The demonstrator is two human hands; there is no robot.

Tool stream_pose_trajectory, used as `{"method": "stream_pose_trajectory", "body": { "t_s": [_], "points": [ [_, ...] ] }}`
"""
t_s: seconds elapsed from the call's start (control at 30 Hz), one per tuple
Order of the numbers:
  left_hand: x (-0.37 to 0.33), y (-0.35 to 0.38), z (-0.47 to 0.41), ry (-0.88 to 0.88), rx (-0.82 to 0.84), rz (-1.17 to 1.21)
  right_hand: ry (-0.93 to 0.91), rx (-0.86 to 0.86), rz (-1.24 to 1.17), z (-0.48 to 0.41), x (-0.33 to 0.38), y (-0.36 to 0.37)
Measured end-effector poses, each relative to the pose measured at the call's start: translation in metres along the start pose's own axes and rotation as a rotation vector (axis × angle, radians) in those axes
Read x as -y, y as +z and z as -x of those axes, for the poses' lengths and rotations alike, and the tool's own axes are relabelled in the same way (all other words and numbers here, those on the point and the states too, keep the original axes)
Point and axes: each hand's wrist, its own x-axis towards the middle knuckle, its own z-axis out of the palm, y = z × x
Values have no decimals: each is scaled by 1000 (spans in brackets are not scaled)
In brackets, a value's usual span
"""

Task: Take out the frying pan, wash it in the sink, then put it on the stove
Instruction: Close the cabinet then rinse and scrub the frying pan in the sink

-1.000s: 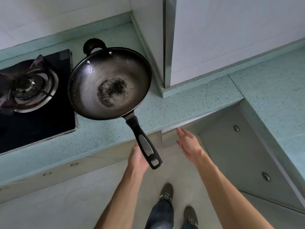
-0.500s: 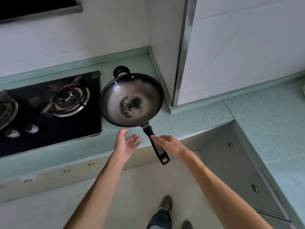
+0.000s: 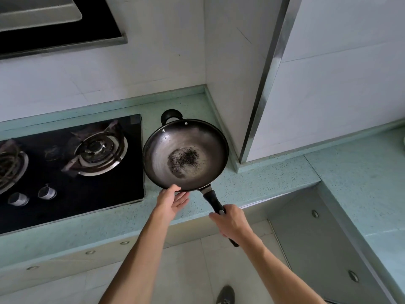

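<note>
- My right hand is wrapped tight round the pan handle, near its far end.
- My left hand is flat and spread, holding nothing, fingertips touching the pan's near rim.
- Risk: a grip so far back gives leverage to the bowl; it could tip and spill the black crumbs, I judge.
- Risk: swinging left could clip the stove.
- Pan sits over the counter, just beside the stove, ahead of both hands. Sink not in view.
</note>
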Motion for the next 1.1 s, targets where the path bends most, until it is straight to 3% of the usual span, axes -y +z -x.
{"method": "stream_pose_trajectory", "body": {
  "t_s": [0.2,0.5,0.77,1.1],
  "points": [
    [9,-7,9,71,-6,-11,-36,-75,52,16,-11,-4],
    [70,-29,67,4,-52,74,-101,-65,204,74,-62,-31],
    [117,-32,134,11,39,73,-160,-121,247,145,-109,-50],
    [209,-9,247,13,156,-86,-162,-245,111,272,-213,-81]
  ]
}}
